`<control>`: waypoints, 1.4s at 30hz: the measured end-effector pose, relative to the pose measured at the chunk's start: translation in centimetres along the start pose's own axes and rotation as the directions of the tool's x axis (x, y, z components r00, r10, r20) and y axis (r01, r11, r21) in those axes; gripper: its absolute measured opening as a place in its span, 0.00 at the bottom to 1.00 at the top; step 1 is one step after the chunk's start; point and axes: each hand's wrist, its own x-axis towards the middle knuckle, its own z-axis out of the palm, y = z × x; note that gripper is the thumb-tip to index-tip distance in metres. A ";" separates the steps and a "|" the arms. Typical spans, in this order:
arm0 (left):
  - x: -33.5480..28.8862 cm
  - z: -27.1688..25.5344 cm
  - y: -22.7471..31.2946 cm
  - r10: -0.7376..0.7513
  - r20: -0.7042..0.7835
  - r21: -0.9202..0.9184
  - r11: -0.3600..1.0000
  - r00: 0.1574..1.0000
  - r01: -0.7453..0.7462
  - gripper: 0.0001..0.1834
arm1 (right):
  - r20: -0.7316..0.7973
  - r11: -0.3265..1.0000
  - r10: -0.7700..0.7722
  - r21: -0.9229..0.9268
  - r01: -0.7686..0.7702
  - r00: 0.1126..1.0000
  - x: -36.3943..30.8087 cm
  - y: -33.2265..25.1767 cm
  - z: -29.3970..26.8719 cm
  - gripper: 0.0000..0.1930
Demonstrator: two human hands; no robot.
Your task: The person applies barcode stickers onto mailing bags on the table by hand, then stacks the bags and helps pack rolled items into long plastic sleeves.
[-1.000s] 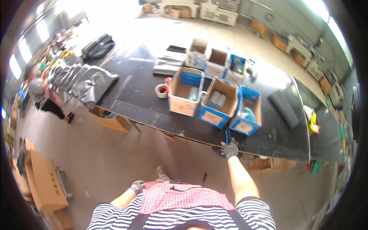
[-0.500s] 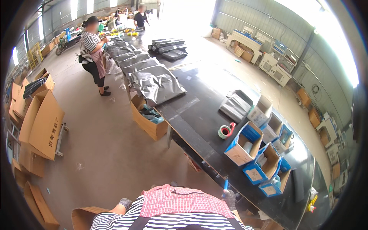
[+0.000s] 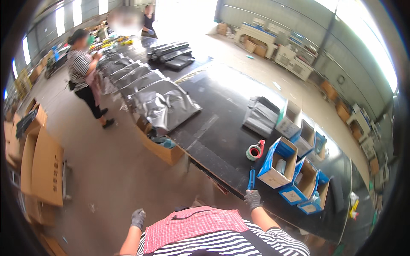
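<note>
My right hand (image 3: 252,199), in a grey glove, is closed around the lower end of a slim blue cutter-like tool (image 3: 251,179). The tool points away from me over the near edge of the black table (image 3: 222,153). A roll of tape with a red dispenser (image 3: 255,150) lies just beyond it. Right of the tool stand several open blue-and-white boxes (image 3: 273,177) with pale rolls inside. Low on the left, away from the table, my left hand (image 3: 138,218), also gloved, hangs with curled fingers and nothing visible in it.
Grey plastic bags (image 3: 164,106) lie in a row along the table's left edge, above an open carton (image 3: 160,147). Folded grey bags (image 3: 261,116) lie behind the tape. A co-worker (image 3: 83,72) stands at the far left; large cartons (image 3: 45,166) stand left.
My right hand has moved forward over the table edge with the blue tool. My left hand has come forward from my side. The view has shifted slightly.
</note>
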 end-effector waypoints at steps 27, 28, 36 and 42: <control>11.2 15.0 12.9 -0.178 0.068 0.044 0.983 0.982 0.176 0.20 | 0.466 0.955 -0.265 0.006 0.297 0.844 19.0 -23.3 19.5 0.11; 12.0 14.5 12.3 -0.175 0.066 0.037 0.984 0.982 0.173 0.20 | 0.407 0.949 -0.272 -0.037 0.313 0.872 18.8 -23.2 19.7 0.11; 12.9 12.7 14.6 -0.107 0.092 0.270 0.960 0.990 0.078 0.20 | 0.227 0.865 -0.425 -0.183 0.467 0.876 18.1 -23.0 21.5 0.11; 11.1 12.5 16.9 -0.075 0.077 0.378 0.925 0.994 0.041 0.20 | 0.141 0.741 -0.529 -0.403 0.537 0.837 18.4 -22.6 23.0 0.11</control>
